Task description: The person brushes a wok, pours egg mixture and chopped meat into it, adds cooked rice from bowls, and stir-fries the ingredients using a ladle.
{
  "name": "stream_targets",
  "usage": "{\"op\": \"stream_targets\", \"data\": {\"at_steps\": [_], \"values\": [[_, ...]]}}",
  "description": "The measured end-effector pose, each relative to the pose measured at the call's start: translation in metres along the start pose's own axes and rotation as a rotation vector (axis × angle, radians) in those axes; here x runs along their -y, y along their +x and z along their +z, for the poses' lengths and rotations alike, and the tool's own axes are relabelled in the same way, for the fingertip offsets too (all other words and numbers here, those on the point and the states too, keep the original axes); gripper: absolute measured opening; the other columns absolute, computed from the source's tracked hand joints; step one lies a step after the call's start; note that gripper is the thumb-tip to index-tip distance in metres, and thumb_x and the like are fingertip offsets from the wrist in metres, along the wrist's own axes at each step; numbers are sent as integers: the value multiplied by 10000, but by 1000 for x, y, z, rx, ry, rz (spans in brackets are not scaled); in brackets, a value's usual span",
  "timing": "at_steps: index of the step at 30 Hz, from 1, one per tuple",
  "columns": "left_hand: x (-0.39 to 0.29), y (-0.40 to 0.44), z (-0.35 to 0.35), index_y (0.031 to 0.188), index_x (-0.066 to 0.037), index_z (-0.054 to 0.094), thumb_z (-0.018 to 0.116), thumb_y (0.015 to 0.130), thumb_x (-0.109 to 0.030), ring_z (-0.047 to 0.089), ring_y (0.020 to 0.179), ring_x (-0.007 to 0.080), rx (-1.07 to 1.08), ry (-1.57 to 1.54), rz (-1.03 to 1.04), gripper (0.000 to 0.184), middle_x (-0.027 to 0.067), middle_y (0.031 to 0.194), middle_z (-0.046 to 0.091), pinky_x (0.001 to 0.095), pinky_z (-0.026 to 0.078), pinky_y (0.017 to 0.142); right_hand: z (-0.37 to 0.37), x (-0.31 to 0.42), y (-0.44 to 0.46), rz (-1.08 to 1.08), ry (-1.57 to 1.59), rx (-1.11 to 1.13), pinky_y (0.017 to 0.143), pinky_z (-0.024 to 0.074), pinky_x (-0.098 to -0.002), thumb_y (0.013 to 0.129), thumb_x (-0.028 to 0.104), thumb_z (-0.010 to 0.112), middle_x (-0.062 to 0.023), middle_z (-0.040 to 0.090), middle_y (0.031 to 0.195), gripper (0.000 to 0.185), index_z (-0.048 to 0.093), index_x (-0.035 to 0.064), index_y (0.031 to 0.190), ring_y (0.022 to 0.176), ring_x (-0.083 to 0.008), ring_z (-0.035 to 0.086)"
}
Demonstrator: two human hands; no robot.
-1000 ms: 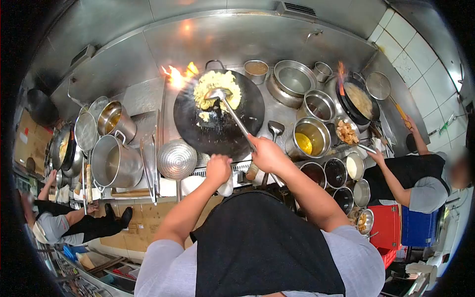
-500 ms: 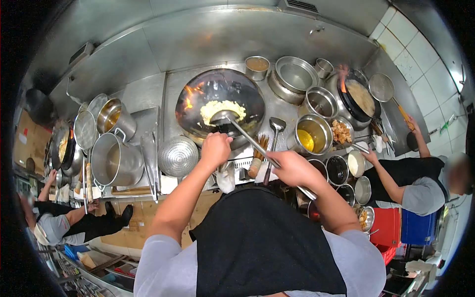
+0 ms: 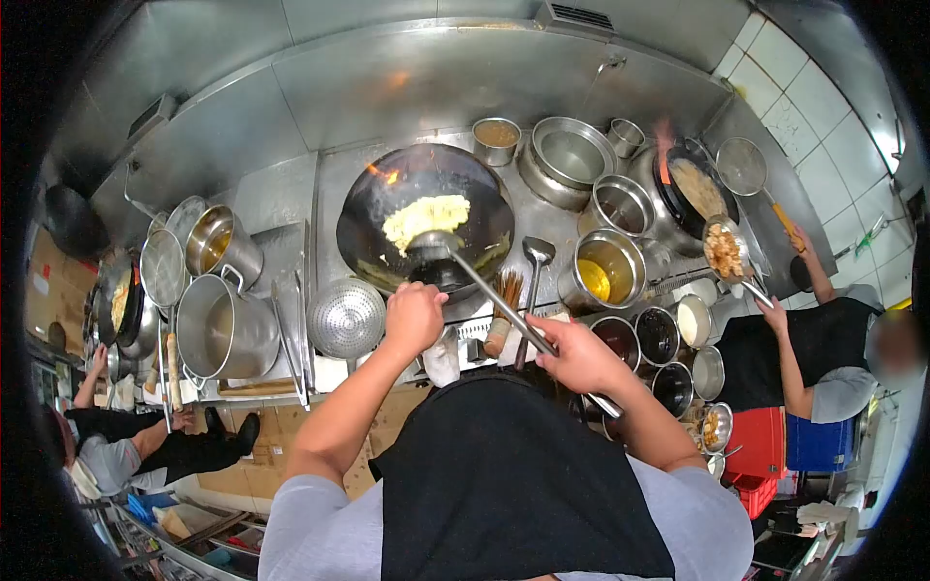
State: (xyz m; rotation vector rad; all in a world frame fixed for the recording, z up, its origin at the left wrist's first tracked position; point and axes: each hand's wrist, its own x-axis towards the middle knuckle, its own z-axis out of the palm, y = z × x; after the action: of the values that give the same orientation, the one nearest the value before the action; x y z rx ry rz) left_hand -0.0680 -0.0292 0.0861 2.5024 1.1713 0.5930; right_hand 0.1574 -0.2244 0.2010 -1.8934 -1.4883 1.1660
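My right hand [image 3: 576, 356] is wrapped round the long metal handle of a ladle [image 3: 436, 242]. The ladle's bowl is inside a black wok [image 3: 358, 218], against the near side of a clump of pale yellow food that looks like scrambled egg [image 3: 426, 218]. At the wok's near rim my left hand [image 3: 415, 315] is closed on the wok, its fingertips partly hidden; a white cloth [image 3: 442, 360] hangs just below. Small flames [image 3: 385, 175] lick the wok's far left. Right of the ladle handle lie a bamboo brush [image 3: 498, 334] and a wok spatula [image 3: 538, 254].
A perforated strainer [image 3: 347, 318] and a large pot [image 3: 215, 329] stand to the left. On the right are a pot of yellow oil [image 3: 612, 271] and several seasoning tins. A co-worker [image 3: 804, 349] holds a ladle of brown pieces [image 3: 724, 249] by another wok; a second person [image 3: 126, 445] works far left.
The yellow food has gathered into a more compact clump, and the flames at the wok have shrunk. The right-hand co-worker's ladle of brown pieces has moved right, towards their wok.
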Motion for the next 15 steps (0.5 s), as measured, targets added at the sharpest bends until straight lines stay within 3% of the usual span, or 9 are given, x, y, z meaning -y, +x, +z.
{"op": "stream_targets", "data": {"at_steps": [3, 7, 9, 11, 13, 15], "values": [[2, 21, -3, 858, -21, 737, 635, 958, -251, 647, 945, 418, 39, -24, -2, 271, 211, 891, 684, 536, 523, 831, -16, 22, -2, -76, -282, 59, 902, 544, -467, 851, 132, 690, -260, 712, 1063, 580, 580, 39, 1413, 1024, -411, 701], [33, 26, 55, 878, -16, 739, 625, 962, -254, 640, 934, 422, -7, -15, -21, 277, 220, 907, 685, 537, 519, 849, 16, 8, 73, -57, -375, -86, 931, 533, -494, 816, 100, 656, -288, 701, 1087, 556, 615, 30, 1366, 1041, -448, 676], [37, 11, 71, 877, -15, 735, 628, 960, -248, 638, 937, 417, 7, 16, -9, 270, 217, 907, 683, 537, 516, 842, 33, -5, 105, -12, -369, -118, 942, 527, -498, 816, 80, 644, -296, 688, 1141, 577, 597, 26, 1388, 1072, -457, 661], [40, -15, 76, 875, -14, 731, 631, 958, -243, 635, 941, 413, 22, 44, 0, 263, 213, 908, 681, 536, 513, 835, 46, -19, 121, -125, -347, -292, 948, 523, -496, 816, 65, 632, -302, 667, 1189, 608, 568, 22, 1420, 1093, -465, 646], [48, -33, 68, 874, -14, 720, 625, 965, -238, 629, 941, 405, 167, -22, 55, 259, 208, 916, 674, 532, 503, 809, 49, -26, 102, -182, -319, -340, 944, 528, -479, 819, 36, 621, -285, 674, 1170, 644, 535, 23, 1458, 1060, -448, 664], [37, -28, 40, 868, -13, 717, 620, 968, -232, 626, 927, 403, 103, -24, 94, 260, 207, 911, 671, 532, 499, 798, 52, -24, 62, -194, -111, -353, 947, 528, -434, 823, 6, 619, -235, 695, 1125, 668, 518, 23, 1483, 1029, -374, 692]]}}
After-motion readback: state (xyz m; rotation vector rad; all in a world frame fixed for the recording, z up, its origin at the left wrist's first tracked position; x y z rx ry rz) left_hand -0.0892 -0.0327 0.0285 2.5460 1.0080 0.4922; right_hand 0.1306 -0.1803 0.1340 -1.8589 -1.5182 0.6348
